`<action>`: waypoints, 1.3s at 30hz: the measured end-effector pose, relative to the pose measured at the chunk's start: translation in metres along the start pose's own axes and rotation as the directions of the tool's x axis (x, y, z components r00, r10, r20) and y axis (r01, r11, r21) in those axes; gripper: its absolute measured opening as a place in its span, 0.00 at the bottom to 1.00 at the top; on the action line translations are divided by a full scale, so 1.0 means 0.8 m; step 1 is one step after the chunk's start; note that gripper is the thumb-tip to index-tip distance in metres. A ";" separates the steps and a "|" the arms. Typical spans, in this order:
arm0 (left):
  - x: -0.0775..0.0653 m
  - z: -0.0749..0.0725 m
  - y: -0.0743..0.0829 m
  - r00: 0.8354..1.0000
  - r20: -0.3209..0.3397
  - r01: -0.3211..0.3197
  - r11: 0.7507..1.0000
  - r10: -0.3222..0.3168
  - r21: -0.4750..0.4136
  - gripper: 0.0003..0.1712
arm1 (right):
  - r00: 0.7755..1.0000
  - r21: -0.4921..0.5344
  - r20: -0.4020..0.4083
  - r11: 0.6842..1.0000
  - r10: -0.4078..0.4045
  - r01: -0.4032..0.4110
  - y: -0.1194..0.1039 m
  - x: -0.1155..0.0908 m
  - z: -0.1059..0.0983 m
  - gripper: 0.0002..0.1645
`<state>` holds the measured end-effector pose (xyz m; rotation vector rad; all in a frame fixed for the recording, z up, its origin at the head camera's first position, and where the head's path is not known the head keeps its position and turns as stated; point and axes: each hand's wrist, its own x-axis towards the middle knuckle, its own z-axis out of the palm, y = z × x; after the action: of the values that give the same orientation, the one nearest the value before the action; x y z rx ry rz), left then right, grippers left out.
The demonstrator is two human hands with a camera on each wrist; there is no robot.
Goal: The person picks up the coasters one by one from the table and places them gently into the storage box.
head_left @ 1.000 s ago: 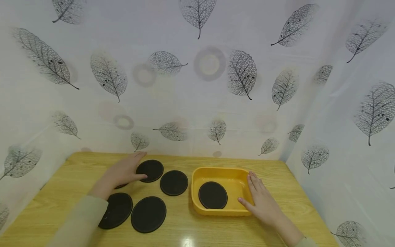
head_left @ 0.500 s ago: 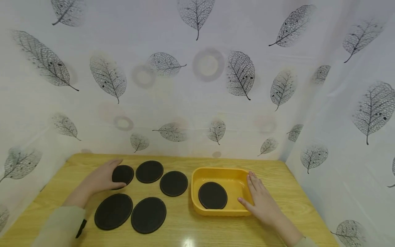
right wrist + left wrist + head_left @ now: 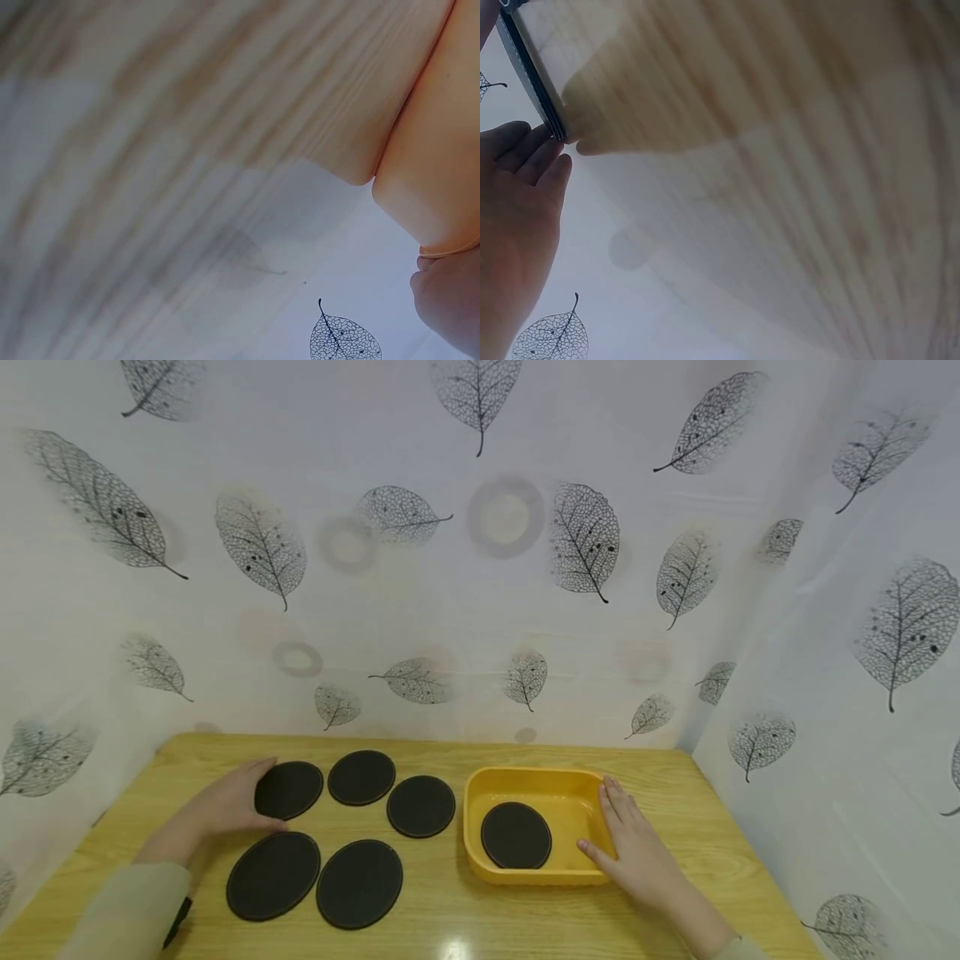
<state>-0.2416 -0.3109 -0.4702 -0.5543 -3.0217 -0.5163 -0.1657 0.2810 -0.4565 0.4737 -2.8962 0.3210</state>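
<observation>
My left hand [image 3: 225, 799] is at the left edge of a round black coaster [image 3: 291, 791], thumb and fingers curved about it. In the left wrist view, the coaster's dark edge [image 3: 531, 67] runs between the thumb and the fingertips of the left hand [image 3: 525, 195], which touch its end. My right hand [image 3: 643, 852] rests on the right rim of a yellow plastic bin [image 3: 547, 877], fingers extended and thumb over the inside. Another black coaster [image 3: 516, 836] lies in the bin's left part. In the right wrist view, the bin's orange-looking wall [image 3: 442, 150] hides most of the right hand [image 3: 450, 304].
Other black coasters lie flat on the wood-grain table [image 3: 465, 927]: one at the back [image 3: 362, 777], one near the bin [image 3: 421, 807], and two in front, a left one [image 3: 273, 877] and a right one [image 3: 360, 884]. A leaf-patterned white curtain [image 3: 420, 610] stands behind.
My left hand has moved left from beside the back coaster to the left edge of the far-left coaster. The right hand, the bin and the coasters keep their places.
</observation>
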 end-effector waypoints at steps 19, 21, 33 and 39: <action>0.008 0.002 -0.002 1.000 0.005 0.014 1.000 -0.014 0.009 0.64 | 1.000 -0.001 0.007 1.000 0.013 -0.013 0.002 -0.001 0.000 0.53; 0.009 0.002 -0.002 1.000 -0.001 0.011 1.000 -0.011 0.018 0.64 | 1.000 -0.006 0.004 1.000 0.012 -0.012 0.003 -0.001 0.001 0.53; 0.011 0.005 -0.003 0.998 -0.039 -0.042 0.998 0.044 0.052 0.64 | 1.000 0.002 -0.001 1.000 0.010 -0.010 0.002 0.000 0.003 0.53; 0.008 -0.002 0.006 0.997 -0.062 -0.042 0.999 0.043 0.022 0.64 | 1.000 0.001 -0.002 1.000 0.007 -0.007 0.002 -0.001 0.002 0.53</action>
<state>-0.2459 -0.3050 -0.4665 -0.5882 -2.9456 -0.4910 -0.1661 0.2824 -0.4583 0.4634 -2.8968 0.3236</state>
